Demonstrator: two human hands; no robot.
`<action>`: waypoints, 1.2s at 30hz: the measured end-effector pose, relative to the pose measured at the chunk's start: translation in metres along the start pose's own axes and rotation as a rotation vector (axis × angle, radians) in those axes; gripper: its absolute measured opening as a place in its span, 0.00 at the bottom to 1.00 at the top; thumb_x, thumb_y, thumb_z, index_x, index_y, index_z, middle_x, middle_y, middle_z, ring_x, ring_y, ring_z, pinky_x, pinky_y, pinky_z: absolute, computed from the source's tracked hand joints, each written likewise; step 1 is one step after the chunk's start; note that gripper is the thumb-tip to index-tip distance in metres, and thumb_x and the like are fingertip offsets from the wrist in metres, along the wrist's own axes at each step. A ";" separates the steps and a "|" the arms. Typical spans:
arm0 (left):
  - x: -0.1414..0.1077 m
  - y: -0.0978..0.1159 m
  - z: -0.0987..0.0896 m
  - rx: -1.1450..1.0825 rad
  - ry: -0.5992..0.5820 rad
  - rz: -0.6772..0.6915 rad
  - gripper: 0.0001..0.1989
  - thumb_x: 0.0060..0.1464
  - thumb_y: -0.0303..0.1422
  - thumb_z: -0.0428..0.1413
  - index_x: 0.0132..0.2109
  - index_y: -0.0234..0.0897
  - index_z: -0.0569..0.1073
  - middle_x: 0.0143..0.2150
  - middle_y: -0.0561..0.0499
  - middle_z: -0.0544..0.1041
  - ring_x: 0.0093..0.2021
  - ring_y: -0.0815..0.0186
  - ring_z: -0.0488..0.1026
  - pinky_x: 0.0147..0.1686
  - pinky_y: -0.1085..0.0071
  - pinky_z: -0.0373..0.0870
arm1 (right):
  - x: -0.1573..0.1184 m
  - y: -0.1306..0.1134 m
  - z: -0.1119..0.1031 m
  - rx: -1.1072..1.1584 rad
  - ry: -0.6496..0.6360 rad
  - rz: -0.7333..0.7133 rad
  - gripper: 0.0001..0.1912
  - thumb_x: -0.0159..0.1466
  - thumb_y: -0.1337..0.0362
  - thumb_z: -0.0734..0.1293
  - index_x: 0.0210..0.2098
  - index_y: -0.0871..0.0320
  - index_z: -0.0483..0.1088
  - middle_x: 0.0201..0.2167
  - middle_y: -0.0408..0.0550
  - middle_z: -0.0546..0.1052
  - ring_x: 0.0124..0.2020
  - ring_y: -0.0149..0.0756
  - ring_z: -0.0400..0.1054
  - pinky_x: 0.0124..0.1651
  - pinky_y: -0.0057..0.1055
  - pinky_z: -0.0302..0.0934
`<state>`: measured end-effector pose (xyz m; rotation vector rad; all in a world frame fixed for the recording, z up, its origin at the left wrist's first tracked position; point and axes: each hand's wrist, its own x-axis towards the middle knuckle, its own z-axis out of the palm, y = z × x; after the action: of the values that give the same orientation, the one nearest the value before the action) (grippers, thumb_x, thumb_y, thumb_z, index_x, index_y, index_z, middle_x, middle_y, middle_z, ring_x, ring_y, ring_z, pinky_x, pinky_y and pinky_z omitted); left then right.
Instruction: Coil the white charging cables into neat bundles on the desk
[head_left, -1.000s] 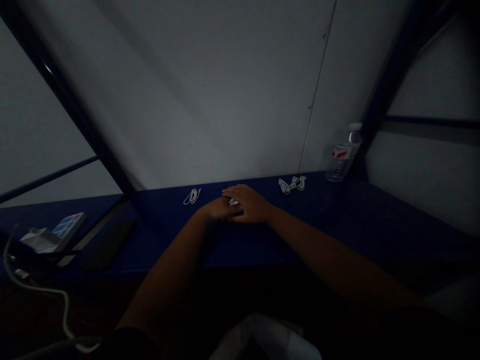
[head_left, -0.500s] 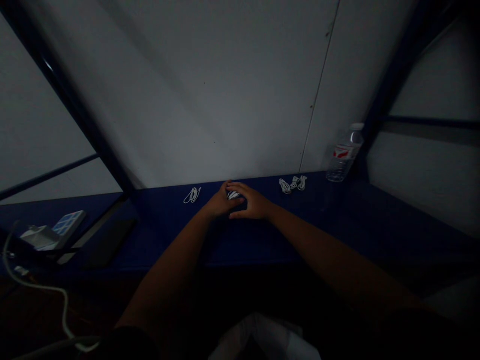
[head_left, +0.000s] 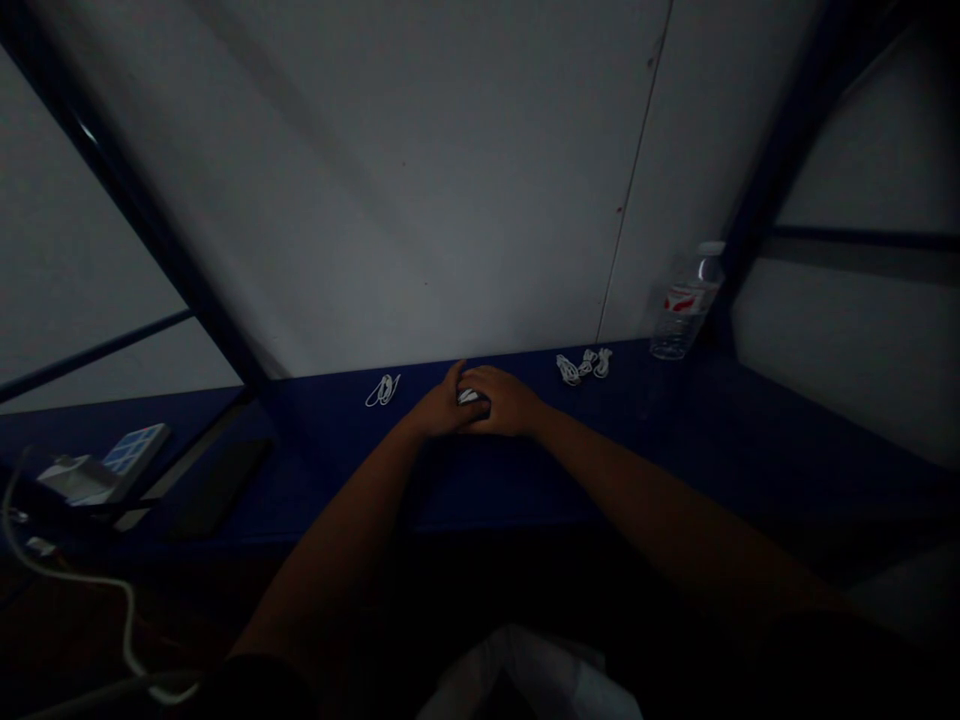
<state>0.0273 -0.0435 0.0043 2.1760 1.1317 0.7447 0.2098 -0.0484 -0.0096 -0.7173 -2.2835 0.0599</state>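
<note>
My left hand (head_left: pixel 439 408) and my right hand (head_left: pixel 510 403) meet over the blue shelf (head_left: pixel 495 480), with their fingers closed around a small white cable bundle (head_left: pixel 469 396). Only part of that bundle shows between the fingers. To the left of my hands lies a loosely looped white cable (head_left: pixel 384 390). Several small coiled white cables lie to the right, among them a larger coil (head_left: pixel 568 370) and a smaller one at the end (head_left: pixel 603 363).
A clear plastic bottle (head_left: pixel 684 310) with a red and white label stands at the back right. On the left are a dark flat object (head_left: pixel 221 488), a white box with blue squares (head_left: pixel 136 450) and a white cord (head_left: pixel 129 620). A pale wall rises behind.
My hands have drawn closer together around the white bundle, and the right fingers have curled in. The view has shifted very slightly.
</note>
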 end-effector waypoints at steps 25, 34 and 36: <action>0.003 0.014 0.008 -0.568 0.145 -0.259 0.37 0.57 0.62 0.39 0.53 0.36 0.71 0.16 0.59 0.58 0.13 0.72 0.53 0.16 0.75 0.48 | 0.003 0.011 0.019 0.565 0.183 0.382 0.10 0.58 0.58 0.71 0.35 0.58 0.78 0.35 0.48 0.81 0.37 0.38 0.75 0.45 0.36 0.68; -0.002 0.024 0.002 -0.136 0.306 -0.157 0.22 0.60 0.53 0.48 0.38 0.37 0.70 0.20 0.56 0.68 0.18 0.70 0.64 0.22 0.74 0.58 | 0.007 -0.008 0.002 -0.008 0.196 0.118 0.07 0.62 0.70 0.66 0.31 0.59 0.77 0.33 0.50 0.76 0.36 0.37 0.70 0.42 0.33 0.63; -0.002 0.026 -0.001 -0.080 0.328 -0.141 0.22 0.59 0.53 0.49 0.36 0.37 0.70 0.21 0.55 0.69 0.19 0.69 0.66 0.23 0.74 0.59 | 0.008 -0.012 0.000 -0.026 0.183 0.115 0.07 0.63 0.69 0.66 0.32 0.60 0.76 0.33 0.50 0.76 0.37 0.37 0.69 0.42 0.33 0.62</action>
<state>0.0392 -0.0574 0.0226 1.9301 1.3755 1.0911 0.1993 -0.0541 -0.0020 -0.8327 -2.0711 0.0178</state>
